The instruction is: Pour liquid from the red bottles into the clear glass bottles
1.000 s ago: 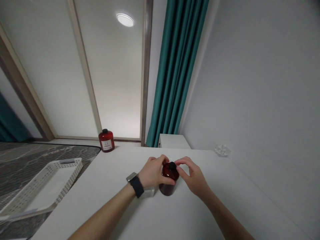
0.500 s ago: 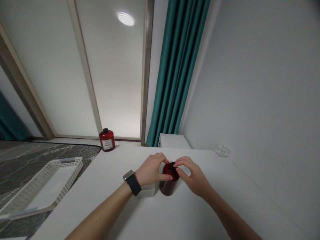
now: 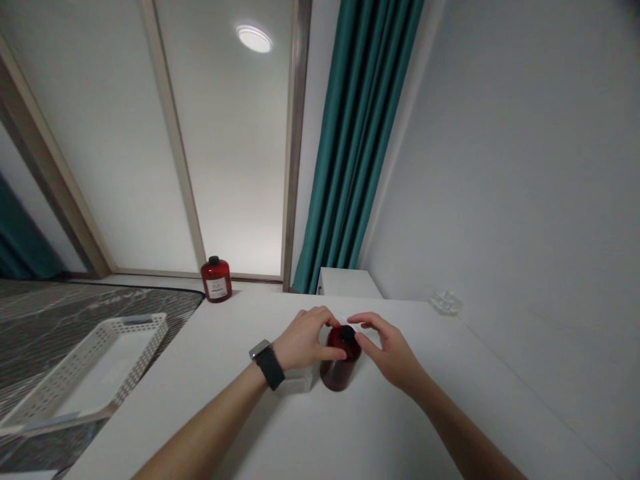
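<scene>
While the left hand (image 3: 303, 341) grips the shoulder of a dark red bottle (image 3: 336, 376), its thumb lies across the near side and its other fingers reach round behind, clamped on the bottle. The bottle stands upright near the middle of the white surface (image 3: 320, 440), back from the far edge, with its black cap (image 3: 347, 333) between the two hands. The right hand (image 3: 389, 350) is poised at the cap's right side, thumb and forefinger apart; the thumb tip is close to the bottle's shoulder, though I cannot tell whether it touches. A watch (image 3: 269, 365) with a dark band circles the left wrist, and just below it a clear, box-like item (image 3: 299, 382) sits on the surface, partly hidden, beside the bottle. At the far left corner stands a red bottle with a pale label (image 3: 216, 283), upright and black-capped, well apart from the hands. Near the far right corner, by the wall (image 3: 525, 167), lies a clear, glassy object (image 3: 446, 303) whose shape is hard to make out. Beyond the left edge rests a white perforated basket (image 3: 135, 367), and past the far edge are a white cabinet (image 3: 350, 283) and a teal curtain (image 3: 357, 147).
</scene>
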Action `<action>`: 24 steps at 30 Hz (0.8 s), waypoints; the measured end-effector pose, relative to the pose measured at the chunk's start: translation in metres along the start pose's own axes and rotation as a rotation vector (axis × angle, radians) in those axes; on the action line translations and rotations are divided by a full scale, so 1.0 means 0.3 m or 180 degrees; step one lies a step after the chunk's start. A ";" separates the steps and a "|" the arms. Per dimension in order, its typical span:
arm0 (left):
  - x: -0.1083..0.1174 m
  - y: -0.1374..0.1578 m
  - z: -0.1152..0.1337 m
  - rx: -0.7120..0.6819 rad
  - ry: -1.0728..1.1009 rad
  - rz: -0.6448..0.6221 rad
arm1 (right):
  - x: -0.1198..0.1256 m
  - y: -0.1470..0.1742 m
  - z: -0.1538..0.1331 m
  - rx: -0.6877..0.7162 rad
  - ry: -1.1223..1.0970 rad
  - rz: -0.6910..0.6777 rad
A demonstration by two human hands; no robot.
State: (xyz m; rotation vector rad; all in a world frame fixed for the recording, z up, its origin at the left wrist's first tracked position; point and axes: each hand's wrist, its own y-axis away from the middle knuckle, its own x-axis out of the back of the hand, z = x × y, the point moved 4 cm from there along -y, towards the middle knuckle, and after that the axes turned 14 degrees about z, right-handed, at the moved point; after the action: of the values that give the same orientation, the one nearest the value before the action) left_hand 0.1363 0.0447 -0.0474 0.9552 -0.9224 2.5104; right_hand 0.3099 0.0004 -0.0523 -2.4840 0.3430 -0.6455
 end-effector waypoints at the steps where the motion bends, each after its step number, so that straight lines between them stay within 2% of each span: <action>1: 0.000 0.000 0.000 0.0008 -0.0003 -0.0016 | -0.001 0.000 0.001 -0.0039 0.0009 -0.0010; 5: -0.001 -0.001 -0.003 0.0044 -0.0019 -0.0029 | 0.003 0.001 0.012 -0.0165 0.0002 0.0156; 15: 0.000 -0.001 0.001 0.0056 0.0087 -0.0033 | -0.020 -0.001 0.003 -0.0163 -0.0138 -0.0355; 20: 0.001 0.000 0.004 0.0047 0.0096 -0.0030 | -0.017 -0.017 0.017 -0.0240 0.0059 -0.0196; 24: 0.003 0.000 0.005 0.0086 0.0098 -0.0030 | -0.025 0.016 0.070 -0.0319 -0.0376 -0.0278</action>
State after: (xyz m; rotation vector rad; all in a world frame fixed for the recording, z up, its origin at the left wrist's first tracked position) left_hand 0.1363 0.0436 -0.0459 0.9243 -0.8751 2.5286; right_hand 0.3138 0.0086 -0.0733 -2.6313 0.2281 -0.5250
